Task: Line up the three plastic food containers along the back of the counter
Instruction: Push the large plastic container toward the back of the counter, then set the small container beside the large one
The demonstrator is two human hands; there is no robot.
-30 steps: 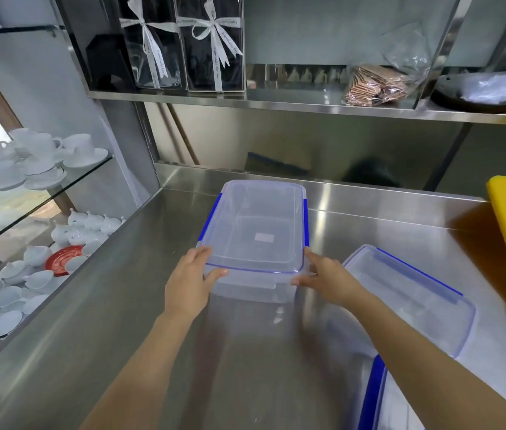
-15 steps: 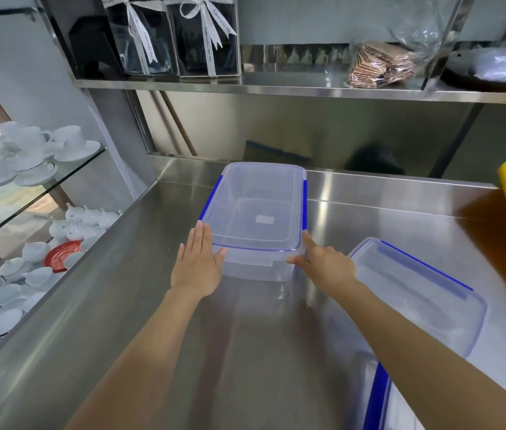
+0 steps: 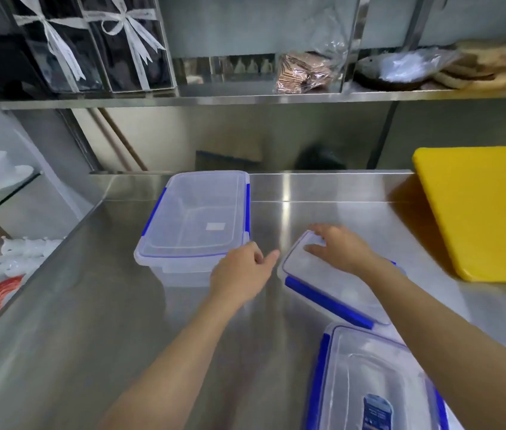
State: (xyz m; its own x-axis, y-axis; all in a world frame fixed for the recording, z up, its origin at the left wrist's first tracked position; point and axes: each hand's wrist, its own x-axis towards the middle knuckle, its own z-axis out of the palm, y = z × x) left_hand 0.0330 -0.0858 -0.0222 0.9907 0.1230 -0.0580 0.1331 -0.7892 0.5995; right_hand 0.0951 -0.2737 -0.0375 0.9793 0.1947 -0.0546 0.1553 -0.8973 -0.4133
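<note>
Three clear plastic containers with blue clips sit on the steel counter [image 3: 90, 321]. The first container [image 3: 196, 225] stands against the counter's back ledge, left of centre. A second container [image 3: 332, 293] lies at an angle in the middle right, and my right hand [image 3: 337, 248] rests spread on the far corner of its lid. My left hand [image 3: 242, 273] hovers between these two containers with loosely curled fingers, thumb toward the second one, holding nothing. The third container [image 3: 372, 383], bearing a label, sits nearest me at the bottom right.
A yellow cutting board [image 3: 481, 209] leans at the back right of the counter. A steel shelf [image 3: 245, 96] above holds ribboned boxes, packaged biscuits and bags. White cups and saucers [image 3: 0, 175] fill glass shelves beyond the counter's left edge.
Both hands have left the first container, which now stands at the back ledge. My right hand moved right onto the second container's lid; my left hand followed partway.
</note>
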